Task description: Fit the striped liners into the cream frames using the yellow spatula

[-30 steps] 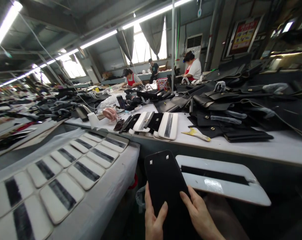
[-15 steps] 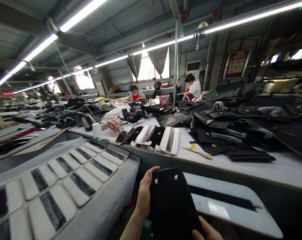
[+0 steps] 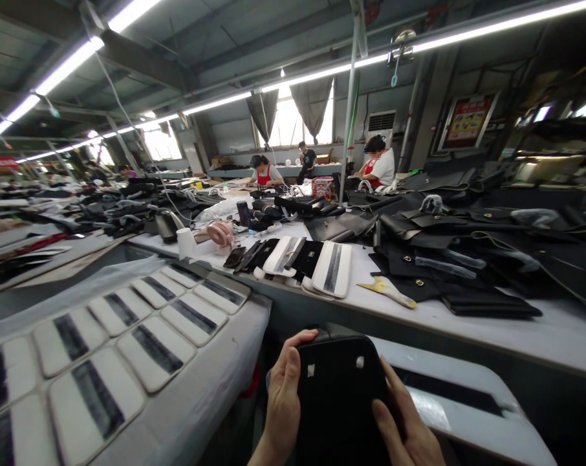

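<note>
My right grip (image 3: 409, 424) has moved higher on the black panel (image 3: 339, 401); with my left grip (image 3: 284, 396), it pinches opposite edges, likely steadying the piece.

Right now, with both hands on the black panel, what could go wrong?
The left hand grips the black panel close to one white patch, so it might rub or lift that patch. In view, the right hand overlaps the white board with a dark strip; I can't judge the gap, but a swing rightward could knock it.
</note>
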The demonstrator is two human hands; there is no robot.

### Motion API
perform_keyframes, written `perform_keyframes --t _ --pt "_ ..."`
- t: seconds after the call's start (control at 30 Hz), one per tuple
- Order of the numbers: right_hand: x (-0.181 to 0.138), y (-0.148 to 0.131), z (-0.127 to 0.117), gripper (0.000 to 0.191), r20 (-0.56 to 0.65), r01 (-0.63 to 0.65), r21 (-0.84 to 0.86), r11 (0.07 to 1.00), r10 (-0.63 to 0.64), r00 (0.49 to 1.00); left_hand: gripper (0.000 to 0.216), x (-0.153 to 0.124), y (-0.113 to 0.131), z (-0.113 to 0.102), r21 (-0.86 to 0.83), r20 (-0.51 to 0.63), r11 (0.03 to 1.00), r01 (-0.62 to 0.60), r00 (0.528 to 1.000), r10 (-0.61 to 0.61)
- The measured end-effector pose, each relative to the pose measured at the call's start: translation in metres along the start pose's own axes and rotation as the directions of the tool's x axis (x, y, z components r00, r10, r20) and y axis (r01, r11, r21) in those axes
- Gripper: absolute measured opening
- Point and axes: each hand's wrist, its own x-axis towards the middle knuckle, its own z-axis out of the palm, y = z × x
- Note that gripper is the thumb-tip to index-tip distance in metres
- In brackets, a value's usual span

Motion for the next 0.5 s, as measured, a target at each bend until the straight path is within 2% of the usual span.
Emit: perform_keyframes --t 0.07,0.2,0.3,0.5 --pt "0.014 -0.004 0.005 0.055 0.029 0.057 -0.026 0.998 -0.056 0.998 0.049 -0.001 -0.004 0.000 0.034 -0.029 0.998 -0.047 0.998 0.048" --pt "0.028 0.010 0.009 0.051 0.104 0.112 -0.095 0.989 -0.102 0.989 0.052 -0.001 -0.012 -0.001 0.045 -0.056 0.997 -0.065 0.996 0.067" --pt "0.030 0.018 0.010 0.049 0.105 0.109 -0.112 0.988 -0.097 0.990 0.053 0.001 -0.017 -0.001 0.033 -0.060 0.999 -0.043 0.997 0.045" --pt "0.031 0.015 0.011 0.046 0.088 0.091 -0.110 0.990 -0.082 0.993 0.054 0.006 -0.023 0.001 0.005 -0.042 1.000 -0.016 0.999 0.016"
